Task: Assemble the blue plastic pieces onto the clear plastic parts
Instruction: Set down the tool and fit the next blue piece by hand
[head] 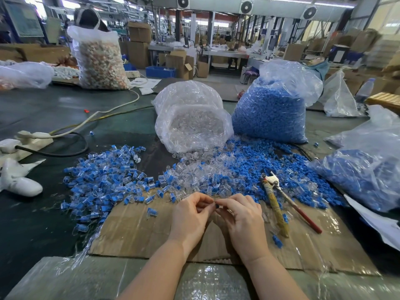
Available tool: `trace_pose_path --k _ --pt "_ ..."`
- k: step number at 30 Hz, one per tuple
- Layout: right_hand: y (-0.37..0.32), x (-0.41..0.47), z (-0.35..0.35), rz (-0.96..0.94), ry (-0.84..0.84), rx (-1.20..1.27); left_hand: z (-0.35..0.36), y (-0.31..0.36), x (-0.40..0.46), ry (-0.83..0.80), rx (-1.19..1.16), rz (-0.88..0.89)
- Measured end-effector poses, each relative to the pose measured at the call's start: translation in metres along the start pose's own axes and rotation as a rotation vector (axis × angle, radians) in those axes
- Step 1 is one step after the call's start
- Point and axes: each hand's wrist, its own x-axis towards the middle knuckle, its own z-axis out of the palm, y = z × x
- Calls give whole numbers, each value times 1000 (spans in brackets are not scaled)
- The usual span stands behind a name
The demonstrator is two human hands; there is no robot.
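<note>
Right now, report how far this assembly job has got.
Done: a heap of assembled pieces lies left. In hand: left hand and right hand pinch one small part between them. Left: loose blue pieces, clear parts, and both bags nearly full.

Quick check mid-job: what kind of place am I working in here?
Most likely a factory assembly floor: bulk bags of blue pieces and clear parts on a long worktable, stacked cardboard boxes and further workbenches behind.

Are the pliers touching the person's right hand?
Apart. The head view shows the pliers lying on the cardboard to the right of the right hand, with bare cardboard between them; nothing bridges that gap.
</note>
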Motion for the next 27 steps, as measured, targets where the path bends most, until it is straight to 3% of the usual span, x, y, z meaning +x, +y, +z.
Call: trace_pose_path --k 7,12,16,20,27 --pt "3 -1 0 26 -1 -74 -1 1 -1 1 11 -7" --pt "13 10 -17 281 62 -201 -1 2 -1 15 5 -23" --pt "36 18 -39 619 -171 -570 -1 2 0 29 13 -29" --pt "55 21 -51 805 -419 -627 0 2 1 24 23 -41" --pt "64 34 -52 900 -391 -568 -2 5 4 19 -14 -85"
